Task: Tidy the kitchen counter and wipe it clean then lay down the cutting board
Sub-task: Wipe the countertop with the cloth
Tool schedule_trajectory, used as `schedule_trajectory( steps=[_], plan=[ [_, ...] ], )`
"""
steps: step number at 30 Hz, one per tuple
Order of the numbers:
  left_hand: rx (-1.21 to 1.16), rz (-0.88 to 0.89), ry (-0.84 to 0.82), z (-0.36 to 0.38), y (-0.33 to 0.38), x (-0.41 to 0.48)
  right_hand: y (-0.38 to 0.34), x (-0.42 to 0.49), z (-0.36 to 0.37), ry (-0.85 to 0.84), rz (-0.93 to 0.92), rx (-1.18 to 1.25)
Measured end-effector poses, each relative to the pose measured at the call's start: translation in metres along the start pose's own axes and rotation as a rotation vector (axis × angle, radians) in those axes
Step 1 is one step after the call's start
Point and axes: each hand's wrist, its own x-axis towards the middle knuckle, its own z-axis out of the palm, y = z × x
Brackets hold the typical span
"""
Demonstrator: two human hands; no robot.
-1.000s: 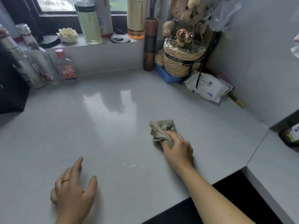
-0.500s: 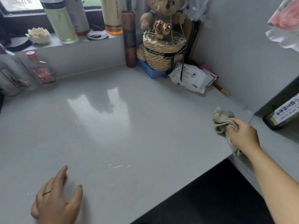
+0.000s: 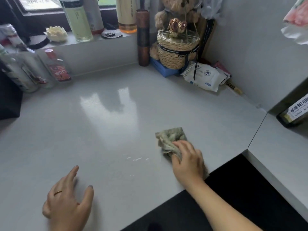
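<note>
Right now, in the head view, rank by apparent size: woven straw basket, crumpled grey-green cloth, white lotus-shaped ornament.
1. Woven straw basket
2. Crumpled grey-green cloth, nearer the camera and partly under the right hand, so unsure
3. White lotus-shaped ornament

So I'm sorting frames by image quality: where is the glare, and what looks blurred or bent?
Head view: window glare forms a bright patch on the counter middle; the bottles at left are smeared by blur; wide-angle distortion tilts the wall and window ledge; the right hand on the cloth is fairly sharp, the left hand slightly soft.

Crumpled greenish rag [image 3: 170, 139] — bunched on grey counter [image 3: 103, 130].
</note>
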Motion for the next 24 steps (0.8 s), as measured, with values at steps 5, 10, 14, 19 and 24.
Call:
schedule_trajectory(
  steps=[5,10,14,19,24],
  plan=[
    [0.005,0.006,0.027,-0.042,-0.038,-0.002,-0.113,-0.087,0.064,-0.154,-0.171,0.078],
    [-0.027,-0.064,0.101,-0.083,-0.091,-0.01,-0.184,-0.119,0.103,-0.303,-0.217,0.153],
    [-0.051,-0.094,0.136,-0.114,-0.13,-0.017,-0.184,-0.073,0.082,-0.086,-0.058,0.369],
    [-0.141,-0.121,0.14,-0.153,-0.17,-0.006,-0.126,0.017,0.039,0.138,0.235,0.048],
    [-0.091,-0.196,0.044,-0.166,-0.198,0.005,-0.138,0.011,0.075,0.091,0.381,-0.064]
  ],
)
